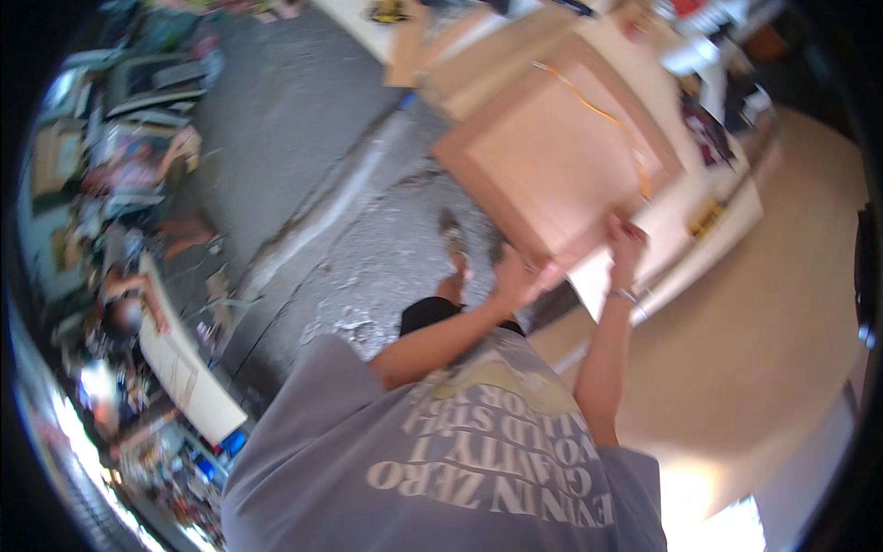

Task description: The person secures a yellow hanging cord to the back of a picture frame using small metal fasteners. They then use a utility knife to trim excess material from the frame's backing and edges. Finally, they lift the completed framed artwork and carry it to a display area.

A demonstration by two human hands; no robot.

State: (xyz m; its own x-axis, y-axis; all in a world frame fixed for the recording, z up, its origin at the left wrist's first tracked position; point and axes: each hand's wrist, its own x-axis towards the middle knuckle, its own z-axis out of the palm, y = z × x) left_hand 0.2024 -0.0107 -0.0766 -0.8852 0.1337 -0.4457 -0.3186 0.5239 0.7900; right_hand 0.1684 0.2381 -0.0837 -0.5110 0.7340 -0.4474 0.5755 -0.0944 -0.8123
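A square panel (543,156) with a brown border and a paler tan middle lies tilted in front of me, its near corner toward my body. My left hand (522,278) is at that near corner, fingers closed on the edge, though motion blurs them. Close to the panel's right-hand edge, my right hand (627,241) is closed; what its fingers hold, if anything, is too blurred to tell. A thin orange cord (602,109) curves across the panel and ends just above my right hand.
The panel rests at a pale work table (667,124) with tools, including a yellow-and-black one (706,221). A large tan board (763,294) spreads at right. Cracked grey concrete floor (276,138) lies left. Piled frames (138,152) and another person (129,308) by a white board (189,359) are farther left.
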